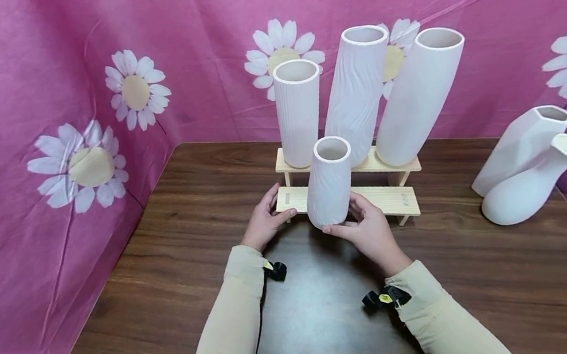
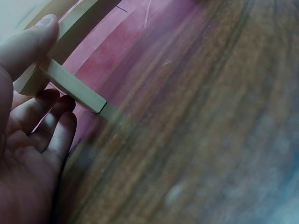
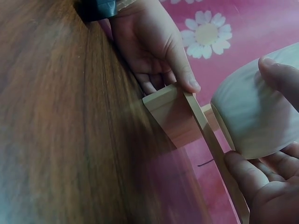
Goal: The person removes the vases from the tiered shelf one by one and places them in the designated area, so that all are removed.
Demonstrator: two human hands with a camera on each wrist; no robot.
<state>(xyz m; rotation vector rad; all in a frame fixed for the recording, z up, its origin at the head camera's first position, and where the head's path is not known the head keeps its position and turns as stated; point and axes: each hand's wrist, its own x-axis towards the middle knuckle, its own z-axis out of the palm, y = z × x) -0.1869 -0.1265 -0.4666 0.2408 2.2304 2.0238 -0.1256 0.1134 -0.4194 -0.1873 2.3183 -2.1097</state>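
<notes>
My right hand (image 1: 375,233) holds a small white vase (image 1: 329,186) low on its body, at the lower step of a two-step wooden stand (image 1: 386,198). In the right wrist view, the vase (image 3: 257,112) has its base close to the step's edge; I cannot tell whether it bears fully on the wood. At the stand's left end, my left hand (image 1: 261,224) grips the lower step. Its thumb lies on top and its other fingers are curled beneath, beside a leg, as the left wrist view of the stand (image 2: 74,86) shows.
On the upper step stand a ribbed vase (image 1: 300,114), a wavy vase (image 1: 358,94) and a smooth leaning vase (image 1: 418,99). Farther right on the brown table (image 1: 167,258) are an angular vase (image 1: 519,146) and a spouted round vase (image 1: 518,192). A pink floral cloth (image 1: 212,92) hangs behind.
</notes>
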